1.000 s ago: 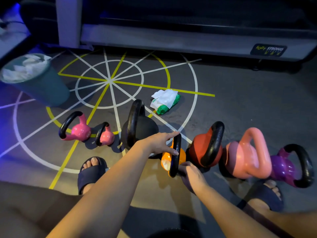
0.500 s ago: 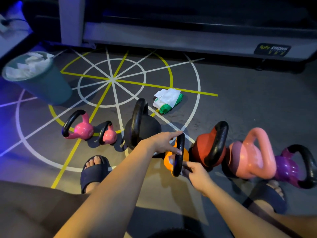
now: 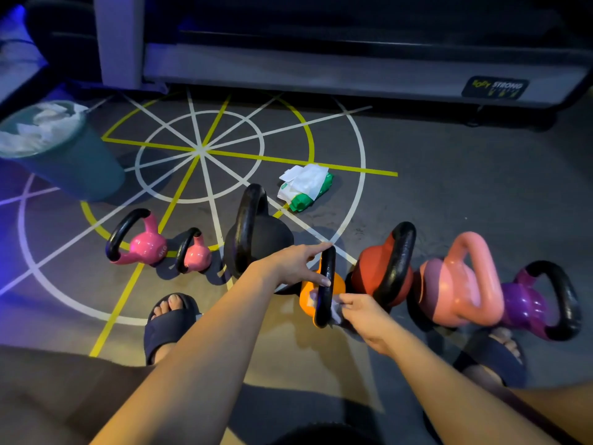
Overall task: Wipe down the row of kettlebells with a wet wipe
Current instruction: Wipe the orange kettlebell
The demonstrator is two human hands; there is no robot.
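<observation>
Several kettlebells stand in a row on the floor. The orange kettlebell (image 3: 306, 300) with a black handle is in the middle. My left hand (image 3: 293, 263) holds the top of that handle between forefinger and thumb. My right hand (image 3: 362, 311) pinches a white wet wipe (image 3: 333, 308) against the handle's lower right side. To the left stand a large black kettlebell (image 3: 260, 239) and two pink ones (image 3: 142, 245) (image 3: 195, 256). To the right stand a red kettlebell (image 3: 383, 268), a salmon pink one (image 3: 459, 285) and a purple one (image 3: 532, 301).
A green pack of wet wipes (image 3: 305, 187) lies on the floor behind the row. A teal bin (image 3: 64, 152) holding used wipes stands at the far left. My feet in dark slides (image 3: 170, 319) (image 3: 494, 351) flank the row. A grey machine base (image 3: 353, 72) runs along the back.
My right hand has moved up from under the handle's near end to its right side, and the wipe now shows against the handle. My left hand stays on the handle's top.
</observation>
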